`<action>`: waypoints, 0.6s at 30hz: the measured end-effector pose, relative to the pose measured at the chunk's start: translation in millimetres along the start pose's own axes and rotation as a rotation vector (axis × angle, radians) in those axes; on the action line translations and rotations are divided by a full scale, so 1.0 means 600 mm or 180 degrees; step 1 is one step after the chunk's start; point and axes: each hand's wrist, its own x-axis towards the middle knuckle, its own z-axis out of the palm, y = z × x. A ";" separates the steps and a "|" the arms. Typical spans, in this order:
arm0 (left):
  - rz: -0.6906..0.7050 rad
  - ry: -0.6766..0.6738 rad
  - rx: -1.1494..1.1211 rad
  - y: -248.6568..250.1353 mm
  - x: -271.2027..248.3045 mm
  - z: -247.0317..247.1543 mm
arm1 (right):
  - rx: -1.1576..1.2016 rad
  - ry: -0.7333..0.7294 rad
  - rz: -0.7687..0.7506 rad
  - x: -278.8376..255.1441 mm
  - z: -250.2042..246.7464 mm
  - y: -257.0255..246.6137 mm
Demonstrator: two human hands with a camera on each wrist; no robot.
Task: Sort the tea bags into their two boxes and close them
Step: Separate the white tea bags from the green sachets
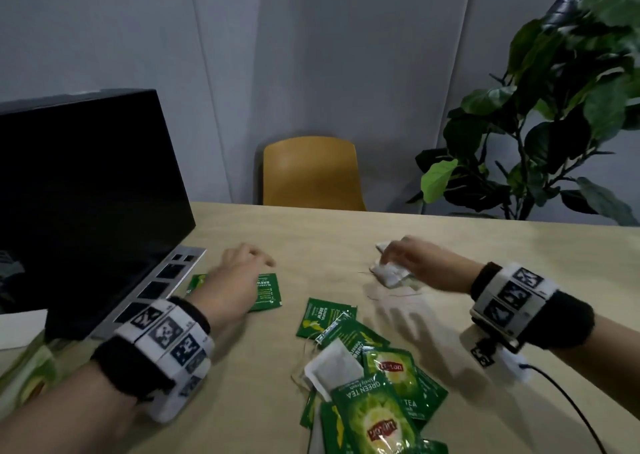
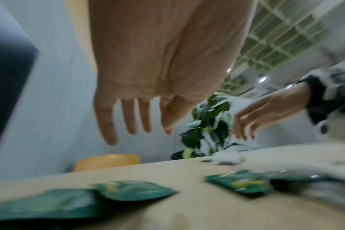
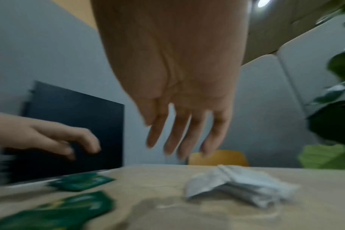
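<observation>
Left hand (image 2: pixel 148 87) spread, fingers straight, above green sachets (image 1: pixel 268 291) near the tabletop's (image 1: pixel 519 245) left edge. Right hand (image 3: pixel 179 96) spread, holding nothing, over white tea bags (image 3: pixel 244 185) toward the far edge. Mixed pile of tea bags (image 1: pixel 367 384) at the near edge.

Black wristbands (image 1: pixel 568 322) with white marker-printed blocks (image 1: pixel 166 335) on both wrists; black cable (image 1: pixel 568 405) at right

Green foil tea bags (image 1: pixel 372 398) lie heaped at lower centre of the table (image 1: pixel 485 245); one green sachet (image 1: pixel 268 292) lies left, white paper bags (image 1: pixel 389 273) upper right.
</observation>
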 end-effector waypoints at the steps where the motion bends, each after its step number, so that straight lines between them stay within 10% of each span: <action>1: 0.0280 -0.0211 -0.0351 0.022 -0.014 0.004 | 0.0078 -0.0465 -0.0213 -0.020 0.007 -0.022; 5: 0.0608 -0.1285 -0.0868 0.101 -0.056 0.029 | 0.0231 -0.1927 -0.0061 -0.074 0.039 -0.073; 11: 0.0608 -0.1619 -0.0537 0.132 -0.059 0.066 | 0.0301 -0.1875 0.0112 -0.090 0.055 -0.071; 18: 0.0319 -0.1452 -0.2046 0.110 -0.056 0.049 | 0.1498 -0.1313 0.0242 -0.093 0.022 -0.033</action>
